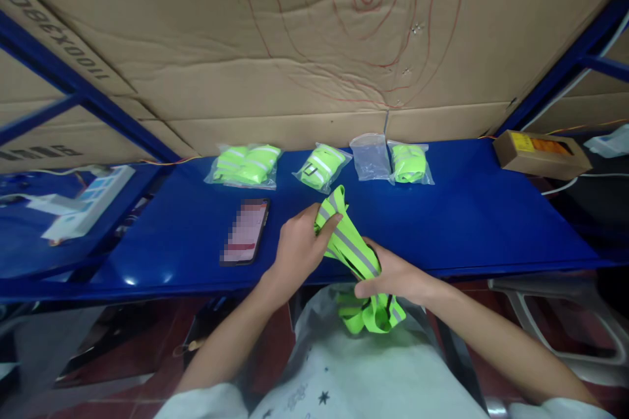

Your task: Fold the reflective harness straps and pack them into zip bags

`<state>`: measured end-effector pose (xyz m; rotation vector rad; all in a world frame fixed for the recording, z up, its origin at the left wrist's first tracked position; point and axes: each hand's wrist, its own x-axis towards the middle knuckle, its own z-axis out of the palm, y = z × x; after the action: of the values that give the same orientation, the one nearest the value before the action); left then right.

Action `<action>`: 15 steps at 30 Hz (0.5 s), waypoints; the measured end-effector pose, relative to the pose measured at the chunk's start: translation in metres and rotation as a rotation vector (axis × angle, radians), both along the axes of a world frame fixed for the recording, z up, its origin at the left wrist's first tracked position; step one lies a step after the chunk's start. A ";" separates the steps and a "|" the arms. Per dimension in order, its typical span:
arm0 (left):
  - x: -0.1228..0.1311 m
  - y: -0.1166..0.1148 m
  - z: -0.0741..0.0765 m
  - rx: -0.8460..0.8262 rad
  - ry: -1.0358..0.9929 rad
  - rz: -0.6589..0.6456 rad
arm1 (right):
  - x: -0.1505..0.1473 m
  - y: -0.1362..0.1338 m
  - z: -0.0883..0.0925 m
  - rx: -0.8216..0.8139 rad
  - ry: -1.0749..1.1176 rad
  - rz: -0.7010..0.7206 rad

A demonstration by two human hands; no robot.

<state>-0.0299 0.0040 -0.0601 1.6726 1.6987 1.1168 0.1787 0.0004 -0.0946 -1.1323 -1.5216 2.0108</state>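
A neon green strap with grey reflective stripes [351, 250] stretches between both hands above the near edge of the blue table [472, 209]. My left hand [297, 250] is closed on its upper end, thumb over the folded top. My right hand [393, 275] grips the strap lower down, and the loose rest of the strap [373, 313] bunches below it over my lap. Along the back of the table lie several clear bags holding folded green straps [246, 163] [322, 167] [409, 162], and an empty clear bag [369, 156].
A phone [244, 231] lies face up left of my hands. A white power strip [88, 201] sits at the far left, a brown cardboard box [540, 154] at the far right. Cardboard sheets [314, 46] and blue frame bars back the table.
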 end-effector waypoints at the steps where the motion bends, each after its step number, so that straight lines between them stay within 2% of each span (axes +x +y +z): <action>1: 0.000 -0.001 0.001 0.023 0.035 0.016 | -0.001 -0.002 0.002 0.101 -0.069 -0.016; 5: -0.003 -0.001 0.004 0.053 0.018 0.055 | -0.001 -0.010 0.008 0.437 -0.315 -0.068; 9: -0.013 0.002 0.007 -0.074 -0.155 -0.079 | 0.006 -0.008 0.017 0.709 -0.266 0.021; 12: -0.017 0.003 0.005 -0.191 -0.374 -0.159 | 0.014 0.001 0.027 0.769 -0.265 0.131; 15: -0.014 0.003 0.002 -0.199 -0.445 -0.128 | 0.019 0.011 0.037 0.747 -0.287 0.236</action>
<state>-0.0443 0.0067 -0.0578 1.2756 1.3510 1.1176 0.1976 0.0115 -0.0577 -0.9638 -2.3591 1.2066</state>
